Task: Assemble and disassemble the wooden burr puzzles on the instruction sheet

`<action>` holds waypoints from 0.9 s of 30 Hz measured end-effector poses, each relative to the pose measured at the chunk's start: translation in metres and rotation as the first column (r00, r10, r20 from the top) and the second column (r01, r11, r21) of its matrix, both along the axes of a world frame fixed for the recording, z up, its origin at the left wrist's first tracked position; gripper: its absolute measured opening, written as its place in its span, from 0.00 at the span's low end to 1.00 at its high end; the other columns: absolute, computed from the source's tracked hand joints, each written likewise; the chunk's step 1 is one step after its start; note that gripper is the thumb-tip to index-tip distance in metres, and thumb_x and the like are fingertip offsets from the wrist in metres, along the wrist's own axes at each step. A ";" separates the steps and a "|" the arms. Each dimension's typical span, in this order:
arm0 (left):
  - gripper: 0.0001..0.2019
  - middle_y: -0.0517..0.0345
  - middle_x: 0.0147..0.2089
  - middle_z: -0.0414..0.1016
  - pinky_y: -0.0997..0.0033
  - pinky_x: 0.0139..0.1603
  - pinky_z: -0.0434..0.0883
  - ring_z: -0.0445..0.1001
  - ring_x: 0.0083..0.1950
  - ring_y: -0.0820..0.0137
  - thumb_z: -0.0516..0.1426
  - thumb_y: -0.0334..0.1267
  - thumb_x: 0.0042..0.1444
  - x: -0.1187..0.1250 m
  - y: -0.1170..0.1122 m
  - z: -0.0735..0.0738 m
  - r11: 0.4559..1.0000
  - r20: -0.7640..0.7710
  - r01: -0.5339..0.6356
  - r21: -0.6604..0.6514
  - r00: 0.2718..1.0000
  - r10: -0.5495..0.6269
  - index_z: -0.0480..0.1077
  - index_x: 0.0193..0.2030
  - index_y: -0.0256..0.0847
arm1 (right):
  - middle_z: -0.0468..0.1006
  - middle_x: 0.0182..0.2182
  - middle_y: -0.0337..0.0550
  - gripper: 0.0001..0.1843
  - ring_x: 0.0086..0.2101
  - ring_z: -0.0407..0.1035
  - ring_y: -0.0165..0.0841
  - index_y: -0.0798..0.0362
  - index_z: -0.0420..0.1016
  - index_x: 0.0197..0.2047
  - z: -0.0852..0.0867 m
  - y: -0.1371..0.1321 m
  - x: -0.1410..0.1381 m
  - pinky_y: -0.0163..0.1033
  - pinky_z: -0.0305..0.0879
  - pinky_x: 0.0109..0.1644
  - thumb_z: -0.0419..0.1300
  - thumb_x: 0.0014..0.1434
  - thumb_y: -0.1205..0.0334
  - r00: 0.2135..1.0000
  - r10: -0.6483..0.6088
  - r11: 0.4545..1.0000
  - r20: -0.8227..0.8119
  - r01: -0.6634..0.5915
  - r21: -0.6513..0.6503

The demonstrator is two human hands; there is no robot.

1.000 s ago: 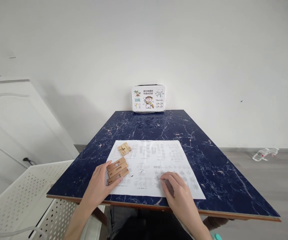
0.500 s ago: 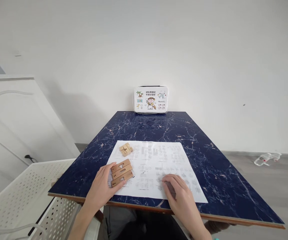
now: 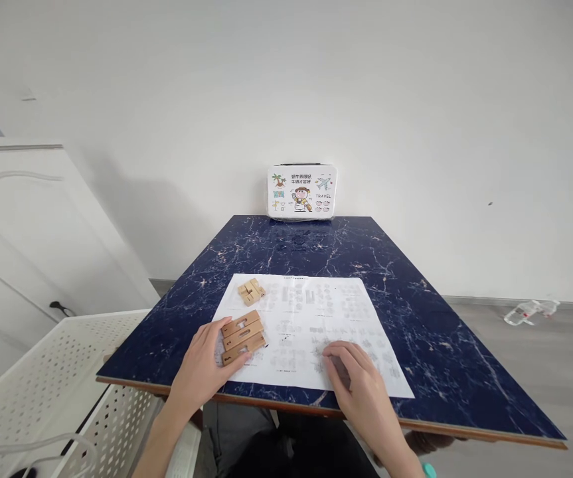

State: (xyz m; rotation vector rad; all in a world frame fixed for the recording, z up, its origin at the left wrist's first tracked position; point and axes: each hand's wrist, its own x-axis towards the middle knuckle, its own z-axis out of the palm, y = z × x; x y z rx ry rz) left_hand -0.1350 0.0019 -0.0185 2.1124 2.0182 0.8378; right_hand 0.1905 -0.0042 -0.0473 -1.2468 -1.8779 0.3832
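Note:
My left hand (image 3: pixel 202 362) lies at the left part of a printed sheet, fingers and thumb spanning three wooden puzzle pieces (image 3: pixel 243 348). These flat slotted bars are numbered 1, 2 and 3 and lie side by side. Thumb and fingertips touch their outer edges. Just beyond them on the paper rests a small block of lighter wooden pieces (image 3: pixel 251 291) fitted together. My right hand (image 3: pixel 358 378) rests on the right side of the sheet (image 3: pixel 299 358), loosely curled, thumb apart from the fingers, nothing visible in it.
A dark blue marble-patterned table (image 3: pixel 311 255) carries the sheet. At its far edge, against the wall, stands a white cartoon-printed case (image 3: pixel 301 192). White perforated baskets (image 3: pixel 117 425) sit left of the table, below a white cabinet (image 3: pixel 27 219). Clear plastic bottles (image 3: pixel 522 312) lie on the floor at right.
The view has shifted slightly, so the table and case sit a little higher. Both hands and the wooden pieces keep nearly the same places on the sheet.

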 end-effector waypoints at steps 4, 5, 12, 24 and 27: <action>0.34 0.44 0.63 0.73 0.50 0.54 0.78 0.75 0.62 0.46 0.64 0.61 0.58 -0.002 0.000 -0.004 1.000 -0.005 0.007 0.015 1.000 -0.007 0.66 0.67 0.49 | 0.79 0.48 0.50 0.09 0.48 0.76 0.46 0.45 0.74 0.50 0.000 0.000 0.000 0.50 0.78 0.47 0.53 0.75 0.60 1.000 -0.003 1.000 0.008 0.003 -0.003; 0.34 0.43 0.63 0.72 0.50 0.54 0.78 0.75 0.62 0.46 0.64 0.61 0.59 -0.003 0.001 -0.004 1.000 -0.008 0.009 0.017 1.000 -0.009 0.66 0.67 0.49 | 0.79 0.48 0.50 0.09 0.49 0.76 0.46 0.45 0.74 0.50 0.000 0.000 0.001 0.50 0.78 0.47 0.53 0.75 0.60 1.000 -0.002 1.000 0.009 0.002 -0.007; 0.34 0.43 0.64 0.72 0.49 0.53 0.78 0.74 0.63 0.46 0.63 0.61 0.59 0.002 0.000 0.000 1.000 0.001 -0.007 -0.021 1.000 0.007 0.66 0.67 0.49 | 0.78 0.49 0.51 0.08 0.49 0.75 0.46 0.46 0.73 0.50 -0.001 0.001 0.001 0.51 0.77 0.48 0.53 0.75 0.61 1.000 0.011 0.999 -0.002 -0.011 -0.032; 0.33 0.46 0.62 0.73 0.48 0.59 0.75 0.74 0.62 0.46 0.64 0.62 0.58 0.005 0.001 0.000 1.000 -0.026 -0.018 0.009 0.999 0.019 0.67 0.65 0.48 | 0.79 0.47 0.50 0.08 0.48 0.74 0.46 0.47 0.73 0.50 0.000 0.003 0.001 0.51 0.75 0.48 0.53 0.74 0.62 1.000 0.004 1.000 0.004 -0.004 -0.026; 0.34 0.46 0.62 0.73 0.48 0.60 0.74 0.73 0.63 0.46 0.64 0.62 0.58 0.006 0.001 -0.001 1.000 -0.033 -0.027 0.008 0.999 0.027 0.67 0.65 0.48 | 0.79 0.47 0.50 0.08 0.49 0.74 0.46 0.47 0.73 0.50 0.001 0.003 0.001 0.52 0.75 0.49 0.52 0.75 0.61 1.000 0.008 0.999 0.006 -0.008 -0.032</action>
